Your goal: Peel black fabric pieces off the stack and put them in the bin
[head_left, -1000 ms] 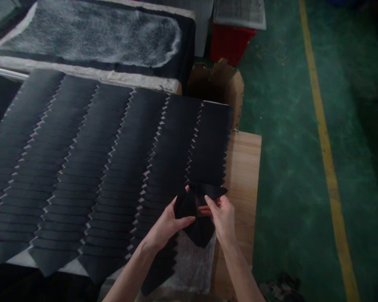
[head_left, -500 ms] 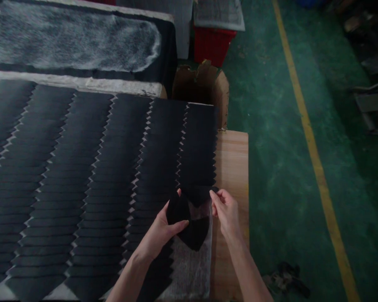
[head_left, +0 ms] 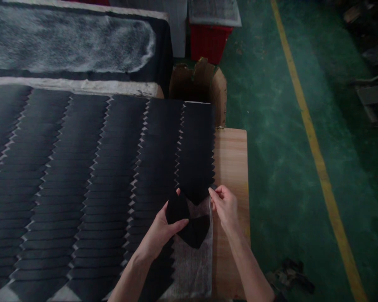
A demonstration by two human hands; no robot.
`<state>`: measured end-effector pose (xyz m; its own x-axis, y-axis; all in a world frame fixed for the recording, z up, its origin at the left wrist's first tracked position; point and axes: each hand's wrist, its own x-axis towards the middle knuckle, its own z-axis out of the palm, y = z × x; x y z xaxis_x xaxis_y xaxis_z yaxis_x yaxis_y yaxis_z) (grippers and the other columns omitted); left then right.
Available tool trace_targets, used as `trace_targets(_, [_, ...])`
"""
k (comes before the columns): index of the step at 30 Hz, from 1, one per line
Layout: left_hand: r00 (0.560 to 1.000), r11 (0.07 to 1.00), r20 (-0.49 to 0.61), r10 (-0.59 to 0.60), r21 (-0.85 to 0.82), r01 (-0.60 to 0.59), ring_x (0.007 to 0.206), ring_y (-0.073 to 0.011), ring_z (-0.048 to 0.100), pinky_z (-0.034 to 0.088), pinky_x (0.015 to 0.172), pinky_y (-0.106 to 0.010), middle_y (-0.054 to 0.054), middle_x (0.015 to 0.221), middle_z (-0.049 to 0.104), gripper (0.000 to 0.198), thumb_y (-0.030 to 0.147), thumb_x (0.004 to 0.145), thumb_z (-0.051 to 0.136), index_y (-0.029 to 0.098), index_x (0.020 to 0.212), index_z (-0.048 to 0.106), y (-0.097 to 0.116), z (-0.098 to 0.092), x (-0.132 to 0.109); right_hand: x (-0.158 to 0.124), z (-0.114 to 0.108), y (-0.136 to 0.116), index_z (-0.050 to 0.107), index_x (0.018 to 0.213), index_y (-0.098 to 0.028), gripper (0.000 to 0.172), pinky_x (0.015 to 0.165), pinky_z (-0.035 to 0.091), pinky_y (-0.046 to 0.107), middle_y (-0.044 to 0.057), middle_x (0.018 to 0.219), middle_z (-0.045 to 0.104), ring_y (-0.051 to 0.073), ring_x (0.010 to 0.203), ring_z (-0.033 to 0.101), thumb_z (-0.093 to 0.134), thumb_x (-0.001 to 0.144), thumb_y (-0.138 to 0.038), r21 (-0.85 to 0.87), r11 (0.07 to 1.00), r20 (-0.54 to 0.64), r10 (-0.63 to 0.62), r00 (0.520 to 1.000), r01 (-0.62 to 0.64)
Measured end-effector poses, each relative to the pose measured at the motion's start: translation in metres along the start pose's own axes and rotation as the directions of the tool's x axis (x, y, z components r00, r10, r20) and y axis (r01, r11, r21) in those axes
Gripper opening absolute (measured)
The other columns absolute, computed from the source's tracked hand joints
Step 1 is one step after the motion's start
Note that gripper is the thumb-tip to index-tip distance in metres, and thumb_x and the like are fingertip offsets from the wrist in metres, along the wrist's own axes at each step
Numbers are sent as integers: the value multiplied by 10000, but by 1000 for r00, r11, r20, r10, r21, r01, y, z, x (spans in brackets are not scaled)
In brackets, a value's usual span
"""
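In a dim room, a dark padded surface with a pale fuzzy patch stood beyond the far edge of the table. From the left, overlapping columns of dark cloth pieces ran between the table's far and near edges, with light zigzag gaps between them. Towards the near right corner came the left hand, its thumb and fingers closed around a bent black bundle, probably more cloth pieces, though their number could not be told. The bundle's pointed tip hung over pale cloth lining the table. Just beyond it, the end piece of the rightmost column lay near the table's right edge, its lower part pointed. At that piece's right corner was the right hand, thumb and finger narrowed to a pinch. Careful work here seemed to call for a light pinch at the very corner, so that the piece beneath would not be dragged; for side points matched to the zigzag above; and for overlaps as even as the neighbouring column's. The bundle was best held high enough not to brush the laid piece askew. Rightmost, past the bare wood, lay the green floor with its yellow line.
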<state>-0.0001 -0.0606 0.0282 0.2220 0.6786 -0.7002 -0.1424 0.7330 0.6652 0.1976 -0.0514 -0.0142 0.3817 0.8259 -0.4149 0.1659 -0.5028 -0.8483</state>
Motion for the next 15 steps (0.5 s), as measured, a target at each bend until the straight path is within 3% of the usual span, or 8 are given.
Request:
trace_targets(5, [1000, 1000, 25, 17, 21, -17, 1279, -253, 501, 366, 1116, -385, -47, 1406, 535, 937, 258, 732, 795, 286, 1501, 260, -5, -4, 3, 3, 2, 4, 491, 679, -221, 391, 384, 317, 200, -73, 466, 495, 92, 377, 454, 668, 768, -558, -25, 1000, -52, 14, 999, -15])
trace_targets(9, [1000, 999, 11, 25, 38, -26, 1270, -248, 509, 435, 1052, -335, -51, 1415, 525, 917, 252, 718, 806, 271, 1487, 305, -4, -4, 4, 10, 1, 9, 471, 767, -223, 406, 349, 310, 196, -87, 483, 516, 93, 339, 460, 711, 722, -547, -5, 999, -74, 45, 996, -46])
trace_targets(15, [1000, 1000, -17, 13, -11, -14, 1004, -205, 656, 539, 845, -269, -45, 1236, 655, 837, 276, 690, 837, 267, 1420, 429, -7, -6, 3, -4, -8, -3, 484, 867, -212, 368, 385, 393, 210, -45, 599, 613, 108, 386, 532, 637, 783, -536, 12, 1000, -44, 5, 999, -5])
